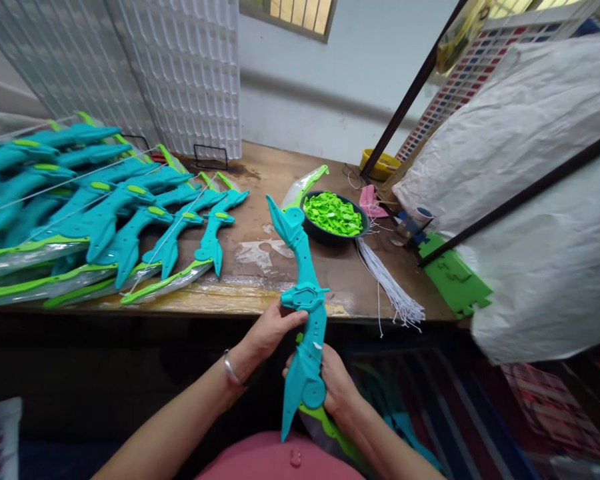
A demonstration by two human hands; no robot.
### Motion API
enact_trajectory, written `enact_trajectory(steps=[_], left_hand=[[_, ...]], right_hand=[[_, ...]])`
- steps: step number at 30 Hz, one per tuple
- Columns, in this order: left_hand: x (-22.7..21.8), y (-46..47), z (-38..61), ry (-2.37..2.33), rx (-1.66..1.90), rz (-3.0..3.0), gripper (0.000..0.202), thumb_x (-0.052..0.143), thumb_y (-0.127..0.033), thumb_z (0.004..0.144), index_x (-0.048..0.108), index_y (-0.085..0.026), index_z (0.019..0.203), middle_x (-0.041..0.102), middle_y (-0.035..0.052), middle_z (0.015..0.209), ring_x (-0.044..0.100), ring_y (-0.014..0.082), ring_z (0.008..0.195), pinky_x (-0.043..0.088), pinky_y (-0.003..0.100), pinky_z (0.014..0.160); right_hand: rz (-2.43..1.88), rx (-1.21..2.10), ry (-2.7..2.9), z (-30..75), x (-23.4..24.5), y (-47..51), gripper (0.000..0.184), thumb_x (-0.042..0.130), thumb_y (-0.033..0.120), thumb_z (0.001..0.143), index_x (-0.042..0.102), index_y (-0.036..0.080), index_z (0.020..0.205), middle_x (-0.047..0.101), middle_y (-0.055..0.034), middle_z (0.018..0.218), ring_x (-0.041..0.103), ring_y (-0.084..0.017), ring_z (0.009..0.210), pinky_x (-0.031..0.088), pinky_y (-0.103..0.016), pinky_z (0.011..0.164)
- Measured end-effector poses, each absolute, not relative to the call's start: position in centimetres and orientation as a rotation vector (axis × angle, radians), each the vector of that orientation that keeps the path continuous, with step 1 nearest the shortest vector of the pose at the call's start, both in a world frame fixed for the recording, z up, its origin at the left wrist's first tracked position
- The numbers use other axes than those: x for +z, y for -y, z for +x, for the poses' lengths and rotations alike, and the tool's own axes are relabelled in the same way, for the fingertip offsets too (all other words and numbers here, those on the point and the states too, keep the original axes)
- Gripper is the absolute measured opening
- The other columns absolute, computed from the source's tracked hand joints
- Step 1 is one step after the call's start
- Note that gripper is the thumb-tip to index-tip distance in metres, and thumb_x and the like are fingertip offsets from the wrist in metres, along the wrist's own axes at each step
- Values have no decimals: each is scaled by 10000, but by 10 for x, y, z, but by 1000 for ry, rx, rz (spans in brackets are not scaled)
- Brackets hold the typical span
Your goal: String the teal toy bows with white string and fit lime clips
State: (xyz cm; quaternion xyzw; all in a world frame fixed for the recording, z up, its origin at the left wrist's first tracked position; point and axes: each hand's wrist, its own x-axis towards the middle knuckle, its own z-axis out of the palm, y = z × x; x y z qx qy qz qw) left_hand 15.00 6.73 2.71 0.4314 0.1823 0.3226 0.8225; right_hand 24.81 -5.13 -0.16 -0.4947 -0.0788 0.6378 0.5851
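Observation:
A teal toy bow point(307, 267) with green and clear limbs is held upright in front of my body, over the table's front edge. My left hand point(269, 331) grips it from the left just below the middle, thumb across the front. Lower down, my right hand point(336, 380) wraps round it from the right and behind; most of those fingers are hidden. A small green piece point(299, 338) shows at the bow's left side between my hands. Behind the bow's upper part stands a dark bowl point(325, 235) full of small green plastic pieces point(333, 213).
Several similar teal bows point(130, 200), some with white strings, are piled on the left of the wooden table point(260, 157). Right of the bowl lie a bundle of white cords point(387, 283), a pink cloth point(371, 200) and a green foam piece point(453, 273). A dark pole and large white sack point(530, 200) bound the right.

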Motion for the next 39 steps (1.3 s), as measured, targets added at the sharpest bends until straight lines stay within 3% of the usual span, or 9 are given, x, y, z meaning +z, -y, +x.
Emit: enact_trajectory(steps=[3, 7, 12, 14, 18, 24, 29, 32, 39], left_hand=[[23, -57, 158, -396, 723, 859, 449, 825, -470, 805, 711, -148, 1096, 764, 111, 1033, 723, 252, 927, 561, 385, 894], [25, -56, 155, -461, 806, 881, 349, 797, -416, 853, 714, -161, 1076, 756, 89, 1038, 708, 221, 899, 547, 355, 890], [36, -51, 155, -548, 906, 993, 326, 782, -400, 866, 710, -159, 1074, 761, 83, 1063, 699, 231, 962, 525, 362, 936], [42, -44, 157, -562, 917, 1035, 347, 781, -391, 868, 705, -152, 1108, 760, 94, 1112, 695, 238, 1011, 512, 368, 979], [51, -26, 157, -494, 923, 1002, 447, 742, -388, 909, 626, -188, 1290, 705, 93, 1306, 650, 239, 1201, 463, 364, 1091], [49, -10, 150, -443, 860, 885, 572, 734, -381, 924, 485, -233, 1418, 688, 68, 1341, 646, 211, 1230, 463, 346, 1108], [43, -8, 150, -426, 858, 933, 562, 729, -359, 928, 487, -233, 1419, 657, 74, 1392, 611, 224, 1285, 425, 360, 1150], [43, -8, 151, -417, 871, 943, 539, 720, -355, 933, 501, -239, 1412, 645, 73, 1409, 597, 229, 1306, 418, 369, 1158], [45, -13, 148, -392, 855, 943, 509, 723, -353, 937, 530, -262, 1398, 663, 54, 1373, 606, 230, 1280, 432, 371, 1138]], right_hand=[[-1264, 1320, 392, 254, 1, 47, 325, 815, 444, 725, 659, 159, 713, 654, -6, 625, 560, -124, 564, 500, -254, 586], [-1309, 1085, 508, 290, 19, 43, 306, 870, 416, 724, 714, 164, 801, 604, 42, 649, 459, -77, 592, 398, -191, 572], [-1318, 704, 789, 304, 72, 44, 358, 741, 360, 890, 692, 261, 1231, 631, 44, 815, 535, -87, 663, 467, -216, 649], [-1328, 646, 921, 294, 92, 45, 379, 697, 326, 926, 671, 298, 1302, 671, 30, 892, 604, -101, 731, 512, -235, 703], [-1347, 579, 1050, 270, 105, 45, 208, 688, 289, 935, 748, 260, 1132, 749, -19, 1028, 698, -155, 911, 565, -274, 823], [-1439, 302, 1013, 258, 84, 51, 155, 759, 242, 891, 682, 249, 1025, 712, 11, 945, 698, -143, 872, 570, -259, 815], [-1577, 18, 1307, 259, 86, 57, 377, 662, 167, 950, 621, 289, 1304, 705, -20, 1060, 668, -169, 961, 551, -330, 891], [-1618, -58, 1501, 262, 97, 58, 352, 613, 133, 970, 642, 284, 1287, 693, -40, 1067, 634, -200, 1033, 523, -383, 937], [-1516, 386, 1170, 272, 106, 60, 112, 711, 181, 913, 678, 254, 991, 632, -6, 995, 647, -155, 874, 547, -275, 744]])
